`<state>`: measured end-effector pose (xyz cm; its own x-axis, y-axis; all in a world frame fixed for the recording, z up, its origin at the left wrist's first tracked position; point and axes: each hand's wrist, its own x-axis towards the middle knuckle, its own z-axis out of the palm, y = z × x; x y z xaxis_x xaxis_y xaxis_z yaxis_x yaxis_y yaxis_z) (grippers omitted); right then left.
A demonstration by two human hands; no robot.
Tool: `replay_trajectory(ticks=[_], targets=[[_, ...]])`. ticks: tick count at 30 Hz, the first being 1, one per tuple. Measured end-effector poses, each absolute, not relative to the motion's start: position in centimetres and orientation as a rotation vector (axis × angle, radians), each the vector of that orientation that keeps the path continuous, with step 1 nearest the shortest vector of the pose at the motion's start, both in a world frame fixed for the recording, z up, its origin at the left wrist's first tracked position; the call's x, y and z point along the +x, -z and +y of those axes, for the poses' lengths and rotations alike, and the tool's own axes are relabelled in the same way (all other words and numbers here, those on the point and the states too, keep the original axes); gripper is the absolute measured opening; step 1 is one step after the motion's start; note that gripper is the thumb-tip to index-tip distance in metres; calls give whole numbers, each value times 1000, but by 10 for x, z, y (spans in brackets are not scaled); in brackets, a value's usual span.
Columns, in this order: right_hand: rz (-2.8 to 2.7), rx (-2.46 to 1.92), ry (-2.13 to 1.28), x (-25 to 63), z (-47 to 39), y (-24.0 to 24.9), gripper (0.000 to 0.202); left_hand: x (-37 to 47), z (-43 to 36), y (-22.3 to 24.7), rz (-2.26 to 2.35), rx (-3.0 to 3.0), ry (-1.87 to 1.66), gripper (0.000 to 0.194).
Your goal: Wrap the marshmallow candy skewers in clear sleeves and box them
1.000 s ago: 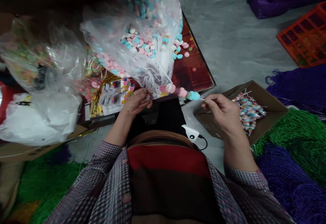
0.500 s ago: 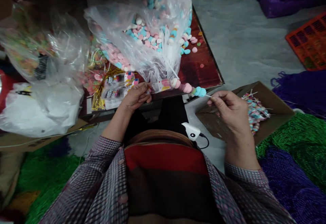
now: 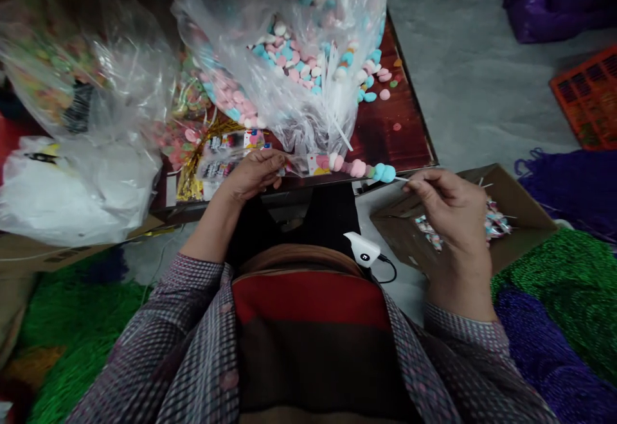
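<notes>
My right hand (image 3: 448,209) pinches the thin white stick of a marshmallow skewer (image 3: 357,168), which stretches level across the table's front edge. White, pink, greenish and blue sweets are threaded along it. Clear plastic film with a colourful printed patch lies at the skewer's left end. My left hand (image 3: 255,175) is closed, thumb against fingers, on the end of this clear wrapper (image 3: 296,164). Behind the skewer stands a big clear bag (image 3: 284,103) of pink, blue and white sweets, with several white sticks (image 3: 331,83) lying on it. Printed packets (image 3: 224,160) lie beside my left hand.
Loose sweets (image 3: 384,94) dot the dark red table (image 3: 402,135). Other plastic bags (image 3: 72,193) fill its left side. Below my right hand is a cardboard box (image 3: 520,218) holding finished-looking skewers. Green strands (image 3: 563,289), purple strands and an orange crate (image 3: 588,93) lie on the floor.
My hands are slightly farther apart, the right one having moved right with the skewer. The left hand still grips the wrapper end. The view has shifted a little.
</notes>
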<state>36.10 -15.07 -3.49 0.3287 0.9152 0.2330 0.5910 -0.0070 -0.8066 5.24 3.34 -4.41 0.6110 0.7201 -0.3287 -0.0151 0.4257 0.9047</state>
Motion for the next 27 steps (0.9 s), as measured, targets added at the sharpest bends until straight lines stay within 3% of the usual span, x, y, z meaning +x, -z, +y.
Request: replay_trajectory(ticks=[9,15,27], targets=[[-1118,-1506,-691,349,-143,36,20,43,33,46,718,997,-584,31],[-1078,-1404,-883,339,-136,39,27,50,35,56,513,940,-579,46],[-1079,-1449,-947,338,-119,36,30,47,45,65,489,840,-567,46]])
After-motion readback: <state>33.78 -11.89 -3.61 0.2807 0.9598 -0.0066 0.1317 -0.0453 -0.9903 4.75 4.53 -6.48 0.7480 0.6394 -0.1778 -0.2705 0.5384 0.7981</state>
